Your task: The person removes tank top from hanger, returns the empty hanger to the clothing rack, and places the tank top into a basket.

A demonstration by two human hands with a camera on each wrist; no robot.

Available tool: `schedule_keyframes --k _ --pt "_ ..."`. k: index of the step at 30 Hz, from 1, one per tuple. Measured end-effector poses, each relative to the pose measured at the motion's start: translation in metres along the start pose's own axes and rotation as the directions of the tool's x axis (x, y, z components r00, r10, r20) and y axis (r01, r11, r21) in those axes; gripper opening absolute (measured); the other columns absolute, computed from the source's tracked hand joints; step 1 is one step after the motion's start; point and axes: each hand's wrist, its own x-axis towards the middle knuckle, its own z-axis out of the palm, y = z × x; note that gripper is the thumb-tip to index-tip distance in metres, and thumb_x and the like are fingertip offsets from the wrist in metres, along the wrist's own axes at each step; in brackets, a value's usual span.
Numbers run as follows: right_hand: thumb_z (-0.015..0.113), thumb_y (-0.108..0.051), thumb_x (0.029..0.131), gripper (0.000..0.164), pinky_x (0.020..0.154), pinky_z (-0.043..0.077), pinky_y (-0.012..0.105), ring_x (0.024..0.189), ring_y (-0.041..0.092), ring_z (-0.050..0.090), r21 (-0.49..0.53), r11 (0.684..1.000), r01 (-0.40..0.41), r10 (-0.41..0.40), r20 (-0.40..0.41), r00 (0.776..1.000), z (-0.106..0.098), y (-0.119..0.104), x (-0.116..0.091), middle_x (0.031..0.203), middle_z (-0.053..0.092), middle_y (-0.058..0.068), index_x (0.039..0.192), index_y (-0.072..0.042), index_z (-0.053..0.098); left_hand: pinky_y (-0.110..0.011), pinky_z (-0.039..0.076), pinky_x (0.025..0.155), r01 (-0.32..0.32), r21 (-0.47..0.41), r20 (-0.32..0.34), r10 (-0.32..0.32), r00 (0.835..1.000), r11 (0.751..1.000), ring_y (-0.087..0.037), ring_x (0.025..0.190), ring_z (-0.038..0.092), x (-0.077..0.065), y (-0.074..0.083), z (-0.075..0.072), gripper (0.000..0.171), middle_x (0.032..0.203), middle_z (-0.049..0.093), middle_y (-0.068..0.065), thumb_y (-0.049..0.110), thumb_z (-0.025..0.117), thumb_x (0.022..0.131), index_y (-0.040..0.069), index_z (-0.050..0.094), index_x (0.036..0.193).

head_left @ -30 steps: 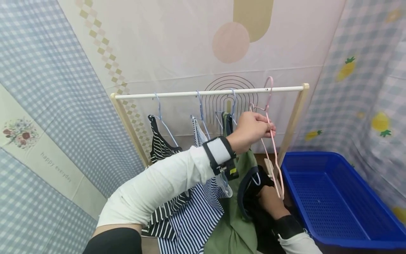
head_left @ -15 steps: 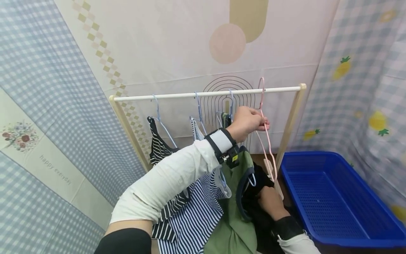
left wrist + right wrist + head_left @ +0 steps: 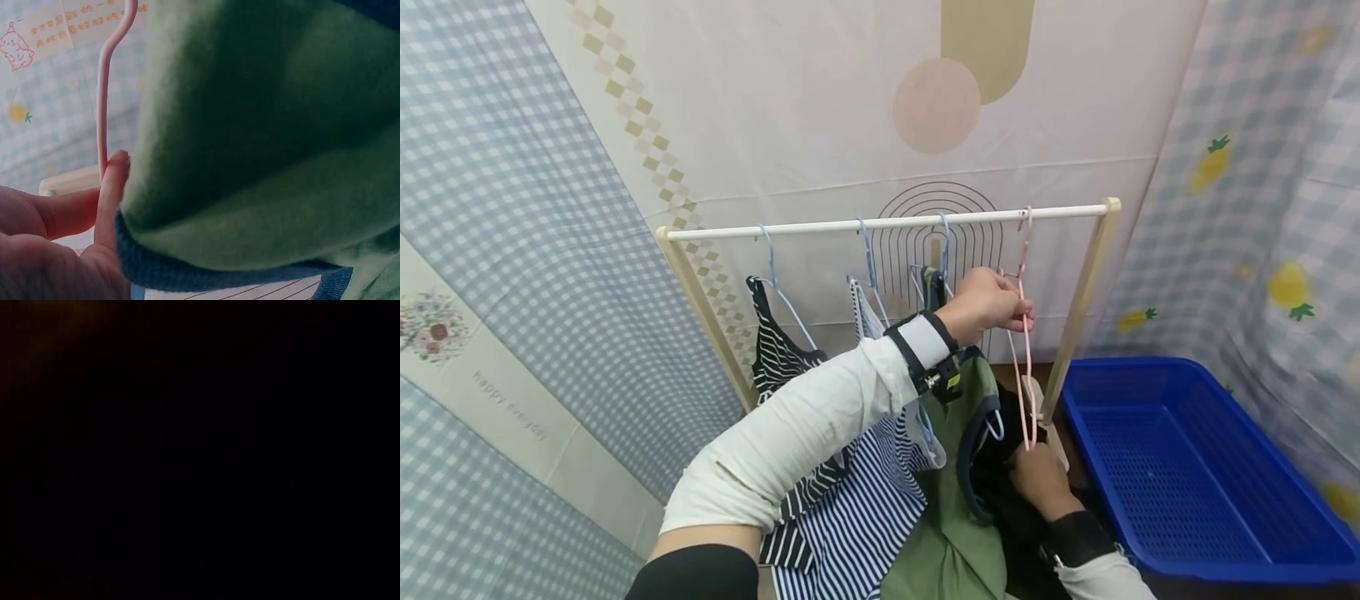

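My left hand [image 3: 985, 302] pinches the pink clothes hanger [image 3: 1027, 354] near its neck, and the hook meets the rail's right part. In the left wrist view, thumb and finger of the left hand [image 3: 69, 247] close on the pink hanger [image 3: 103, 112]. Lower down, my right hand [image 3: 1041, 479] has its fingers curled into a black garment [image 3: 1026, 533], partly hidden by cloth. The hanger's lower end hangs just above that hand. Beside it hangs a green top [image 3: 955, 508] with navy trim, which fills much of the left wrist view. The right wrist view is nearly black.
A white rail [image 3: 820, 226] on pale wooden posts carries a black striped top [image 3: 775, 362] and a blue-and-white striped top [image 3: 857, 508] on blue hangers. A blue plastic basket [image 3: 1180, 475] stands at the right. Patterned cloth hangs behind and at both sides.
My left hand has brought the pink hanger left and then down, so its hook dropped from above the rail to rail height. My right hand has stayed at the black garment.
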Motion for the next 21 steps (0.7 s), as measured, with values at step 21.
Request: schedule_keyframes --k 21 --pt "0.079 -0.005 0.075 0.007 0.055 0.059 0.051 0.069 0.039 0.073 0.036 0.999 -0.030 0.030 -0.005 1.000 0.003 0.003 0.001 0.080 0.077 0.021 0.080 -0.008 0.083 -0.017 0.058 0.067 -0.126 0.430 -0.031 0.154 0.988 0.894 -0.008 0.077 0.068 -0.012 0.006 -0.008 0.030 0.114 0.074 -0.008 0.027 0.069 0.105 -0.001 0.077 0.113"
